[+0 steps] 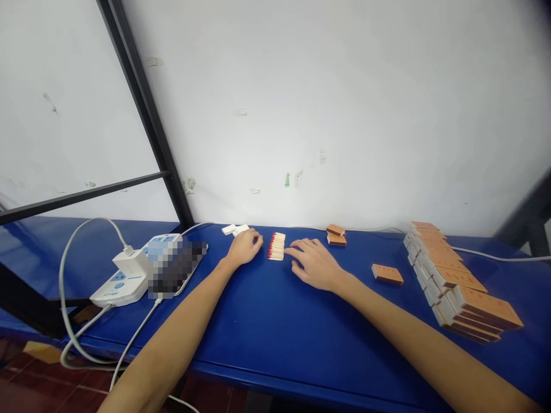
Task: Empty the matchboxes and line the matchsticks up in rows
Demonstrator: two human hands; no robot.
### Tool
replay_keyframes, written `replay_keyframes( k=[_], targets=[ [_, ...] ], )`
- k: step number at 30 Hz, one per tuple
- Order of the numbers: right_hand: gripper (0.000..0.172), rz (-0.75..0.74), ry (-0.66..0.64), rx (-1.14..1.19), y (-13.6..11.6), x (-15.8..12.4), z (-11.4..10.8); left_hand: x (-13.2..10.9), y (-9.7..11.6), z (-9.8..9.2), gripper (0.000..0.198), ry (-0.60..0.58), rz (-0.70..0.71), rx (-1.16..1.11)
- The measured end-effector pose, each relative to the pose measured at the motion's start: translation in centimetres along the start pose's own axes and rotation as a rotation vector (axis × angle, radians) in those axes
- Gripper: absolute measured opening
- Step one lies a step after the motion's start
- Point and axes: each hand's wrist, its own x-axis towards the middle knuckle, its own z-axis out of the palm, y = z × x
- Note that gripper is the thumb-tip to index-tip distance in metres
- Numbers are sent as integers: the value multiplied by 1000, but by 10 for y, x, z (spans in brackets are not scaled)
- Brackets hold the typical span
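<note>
A row of matches (pixel 276 246) lies side by side on the blue table (pixel 267 310), red heads toward the left. My left hand (pixel 245 246) rests on the table left of the match heads, fingers loosely bent and apart, holding nothing that I can see. Just behind it are small white pieces (pixel 235 229), partly covered by the hand; their kind is unclear. On the other side, my right hand (pixel 315 263) is open, palm down, with its fingertips at or very close to the plain ends of the matches. Whether they touch is hard to tell.
Two orange-brown matchboxes (pixel 336 240) sit near the wall, and a single matchbox (pixel 387 274) lies right of my right hand. Stacked matchboxes (pixel 456 275) fill the right side. At left are a white power strip (pixel 123 287), a blurred-out phone (pixel 178 269) and cables.
</note>
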Motion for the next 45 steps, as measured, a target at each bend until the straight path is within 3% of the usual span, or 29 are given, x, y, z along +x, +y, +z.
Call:
replay_keyframes(
  k=[4,9,12,15,20,24,28,31,36,41,45],
  targets=[
    [43,344,-162,-165,16,-19,-28,-1,5,8,40,-41,4,-69],
    [58,634,-258,-346,40,-90,-47,16,4,22,55,-134,-10,-108],
    [58,669,-308,-426,47,-126,-43,35,3,26,55,-204,-52,-90],
    [56,562,-272,-437,47,-138,-35,50,3,28,56,-249,-94,-66],
    [56,361,-196,-93,44,-114,-27,54,8,34,54,-272,-105,-59],
    [52,420,-160,163,42,-78,-16,48,8,39,55,-248,-97,-67],
    [37,334,-91,160,36,-44,5,46,6,41,54,-189,-68,-95],
    [43,242,4,67,33,-29,19,44,7,39,51,-94,-36,-134],
    [53,117,248,195,37,-23,33,23,14,22,36,55,33,-168],
    [50,1,341,330,34,-24,34,-11,31,2,33,9,88,-222],
    [50,-18,379,363,21,-23,30,-27,49,-2,36,-49,100,-444]
  ],
)
